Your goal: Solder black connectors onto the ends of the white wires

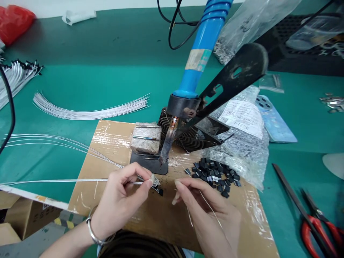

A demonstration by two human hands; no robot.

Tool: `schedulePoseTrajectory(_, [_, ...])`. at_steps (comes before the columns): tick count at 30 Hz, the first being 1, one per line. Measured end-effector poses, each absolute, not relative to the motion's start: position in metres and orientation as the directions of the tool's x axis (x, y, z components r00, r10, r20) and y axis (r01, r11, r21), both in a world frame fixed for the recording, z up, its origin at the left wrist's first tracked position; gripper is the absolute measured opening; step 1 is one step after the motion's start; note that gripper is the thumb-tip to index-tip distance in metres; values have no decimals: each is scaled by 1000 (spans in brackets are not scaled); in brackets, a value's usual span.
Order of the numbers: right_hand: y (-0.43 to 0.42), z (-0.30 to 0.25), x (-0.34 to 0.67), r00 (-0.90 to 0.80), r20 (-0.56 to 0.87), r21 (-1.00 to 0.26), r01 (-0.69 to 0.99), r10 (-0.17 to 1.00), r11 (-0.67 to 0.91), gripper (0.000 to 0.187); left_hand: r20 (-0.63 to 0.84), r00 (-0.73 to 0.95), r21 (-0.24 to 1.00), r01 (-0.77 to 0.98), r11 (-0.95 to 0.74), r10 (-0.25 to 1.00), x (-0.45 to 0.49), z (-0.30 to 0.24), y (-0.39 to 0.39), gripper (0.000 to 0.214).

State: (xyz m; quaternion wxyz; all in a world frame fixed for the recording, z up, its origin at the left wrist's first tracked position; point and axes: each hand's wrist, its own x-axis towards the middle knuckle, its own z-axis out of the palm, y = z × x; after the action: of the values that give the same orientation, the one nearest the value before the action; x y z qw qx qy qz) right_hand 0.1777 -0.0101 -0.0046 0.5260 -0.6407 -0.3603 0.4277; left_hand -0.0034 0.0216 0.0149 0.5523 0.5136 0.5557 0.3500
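My left hand (129, 195) is closed in a pinch on several thin white wires (107, 157) that run off to the left. Small black pieces (159, 190) stick out past its fingertips at the wire ends. My right hand (205, 211) pinches a thin solder wire (212, 211), whose tip points up and left near the pile. Above both hands, a blue-handled soldering iron (192, 71) sits in a black stand (231, 71), tip pointing down. Right of the tip lies a pile of small black parts (212, 173) on the cardboard (242, 215).
A wrapped block (146, 139) stands beside the iron's tip. Behind lies a bundle of white wires (91, 113). To the right are bubble wrap (242, 139), a blue phone (275, 118) and red-handled scissors (317, 222). A black cable (8, 96) hangs at the left edge.
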Motion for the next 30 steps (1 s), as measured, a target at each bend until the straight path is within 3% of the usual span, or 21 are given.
schedulePoseTrajectory(3, [-7,3,165,352,-333,-943,-149,875,-299,10,-271,154,954,171,245,950,-3,16,22,15])
schedulePoseTrajectory(6, [-5,8,157,296,-367,-926,-205,882,-316,12,-278,172,957,137,257,945,-1,17,23,14])
schedulePoseTrajectory(30, [-4,8,154,273,-341,-938,-157,899,-308,16,-289,175,953,140,267,941,3,22,26,14])
